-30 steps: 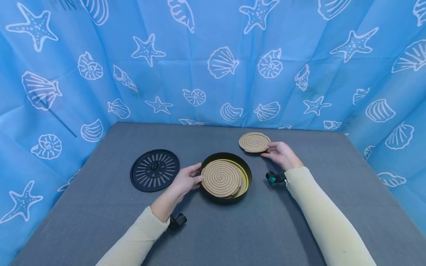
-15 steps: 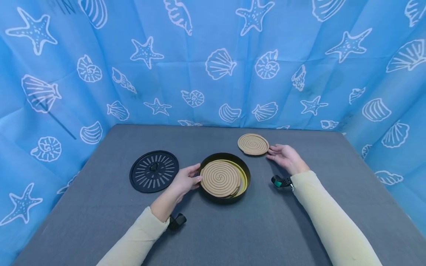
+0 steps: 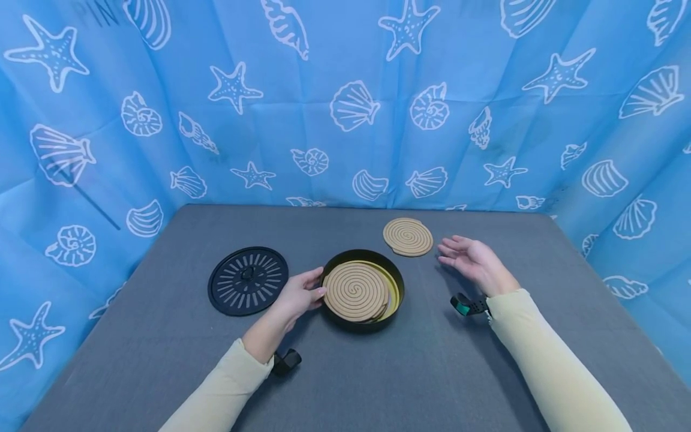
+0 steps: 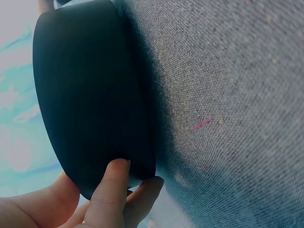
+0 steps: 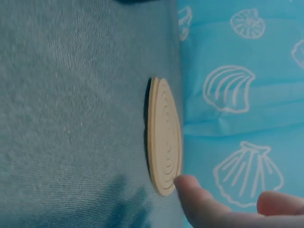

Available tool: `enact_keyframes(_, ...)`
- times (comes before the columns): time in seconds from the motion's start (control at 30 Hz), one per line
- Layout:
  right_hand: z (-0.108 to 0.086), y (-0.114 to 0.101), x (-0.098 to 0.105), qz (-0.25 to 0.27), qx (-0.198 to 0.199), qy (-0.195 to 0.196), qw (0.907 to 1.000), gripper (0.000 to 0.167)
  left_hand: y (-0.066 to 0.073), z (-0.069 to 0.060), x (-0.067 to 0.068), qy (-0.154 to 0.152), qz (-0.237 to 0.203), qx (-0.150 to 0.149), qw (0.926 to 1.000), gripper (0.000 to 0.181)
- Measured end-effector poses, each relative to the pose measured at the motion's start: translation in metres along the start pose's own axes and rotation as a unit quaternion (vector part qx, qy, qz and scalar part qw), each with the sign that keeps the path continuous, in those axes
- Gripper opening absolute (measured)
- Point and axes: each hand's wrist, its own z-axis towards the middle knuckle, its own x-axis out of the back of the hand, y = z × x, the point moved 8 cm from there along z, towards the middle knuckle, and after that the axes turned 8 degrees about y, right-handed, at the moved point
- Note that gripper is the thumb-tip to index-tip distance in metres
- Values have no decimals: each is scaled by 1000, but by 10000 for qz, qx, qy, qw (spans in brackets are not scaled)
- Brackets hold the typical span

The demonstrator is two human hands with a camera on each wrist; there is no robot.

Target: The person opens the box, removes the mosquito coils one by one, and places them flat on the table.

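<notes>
A black round tin (image 3: 363, 327) with a yellow inner ring holds tan mosquito coils (image 3: 355, 290), the top one lying off-centre to the left. My left hand (image 3: 296, 296) holds the tin's left side; in the left wrist view, the fingers of that hand (image 4: 107, 202) lie against the dark outer wall (image 4: 90, 95). Another tan coil piece (image 3: 408, 237) lies flat on the table behind the tin, to the right. My right hand (image 3: 477, 262) hovers just right of it, palm partly up and fingers loosely extended, holding nothing. The right wrist view shows fingertips near the stacked coil (image 5: 164, 137).
A black slotted round lid (image 3: 248, 298) with a small central knob lies left of the tin. The grey table (image 3: 388, 384) meets a blue curtain (image 3: 302, 120) with white shell and starfish prints at the back and sides. Each wrist wears a black strap device.
My right hand has let go of the separate coil and moved away to the right; the coil rests flat on the table. My left hand stays at the tin.
</notes>
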Motion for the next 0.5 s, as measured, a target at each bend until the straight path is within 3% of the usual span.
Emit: enact_keyframes(0.5,-35,15,-32,-824,385,-885,9919,60,2,-1,0,-36,-10,-35,10000,53)
